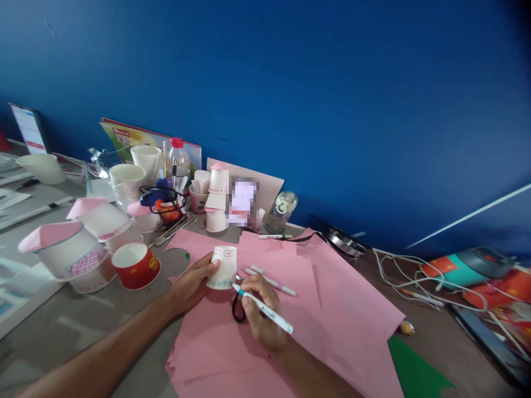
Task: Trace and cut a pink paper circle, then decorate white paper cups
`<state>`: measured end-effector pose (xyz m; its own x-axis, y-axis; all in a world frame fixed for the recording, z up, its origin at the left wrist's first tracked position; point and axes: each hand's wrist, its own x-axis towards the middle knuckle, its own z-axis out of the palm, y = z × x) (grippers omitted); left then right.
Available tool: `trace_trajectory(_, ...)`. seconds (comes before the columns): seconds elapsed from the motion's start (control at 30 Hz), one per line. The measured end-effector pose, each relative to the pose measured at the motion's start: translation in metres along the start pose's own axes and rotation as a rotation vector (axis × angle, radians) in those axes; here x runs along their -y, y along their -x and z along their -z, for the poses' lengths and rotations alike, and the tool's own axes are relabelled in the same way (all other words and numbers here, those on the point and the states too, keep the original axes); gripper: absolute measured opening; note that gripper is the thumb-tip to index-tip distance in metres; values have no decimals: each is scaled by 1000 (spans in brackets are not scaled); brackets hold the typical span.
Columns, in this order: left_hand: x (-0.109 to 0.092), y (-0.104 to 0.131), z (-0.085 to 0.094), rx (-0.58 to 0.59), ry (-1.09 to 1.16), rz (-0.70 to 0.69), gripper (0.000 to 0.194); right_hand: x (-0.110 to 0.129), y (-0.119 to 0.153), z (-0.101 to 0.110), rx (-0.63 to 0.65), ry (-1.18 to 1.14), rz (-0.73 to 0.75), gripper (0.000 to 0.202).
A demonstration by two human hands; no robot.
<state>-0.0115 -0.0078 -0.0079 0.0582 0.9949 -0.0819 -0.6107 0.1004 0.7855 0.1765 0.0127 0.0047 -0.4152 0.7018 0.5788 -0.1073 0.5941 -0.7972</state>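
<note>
My left hand (pixel 194 283) grips a white paper cup (pixel 224 269) by its left side. Small pink window shapes are drawn near the cup's upper end, and a row of teal marks runs along the lower end. In my right hand (pixel 262 309) is a white acrylic marker (pixel 271 316) with teal ends, its tip at or very near the teal marks. A black loop (pixel 238 309) shows beside the right fingers. Under both hands lie pink paper sheets (pixel 224 345). Two slim white pens (pixel 271 281) rest on the paper just beyond my right hand.
Paper-cup houses with pink roofs (pixel 89 246) and a red paper cup (pixel 135 266) stand at left. Behind are stacked white cups (pixel 146 163), a bottle (pixel 177 163), a phone (pixel 243 199) and a jar (pixel 282 210). Tape (pixel 344 242), white cables (pixel 392 271) and green paper (pixel 417 367) lie right.
</note>
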Motion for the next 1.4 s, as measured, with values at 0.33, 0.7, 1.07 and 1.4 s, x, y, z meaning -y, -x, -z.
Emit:
trace_trajectory(0.33,-4,1,-5,1,15,7,32,-5,3,0,36,-4,-18,11)
trace_trajectory(0.7,-3,1,-5,-3,15,-10,33,-3,3,0,43,-7,-38,10)
trace_trajectory(1.07,0,1,-1,-4,45,1,25,-5,3,1,10,-6,-75,15)
trace_trajectory(1.4,-2,-1,-2,-47,43,-9,29,-8,6,0,0,-11,-52,14)
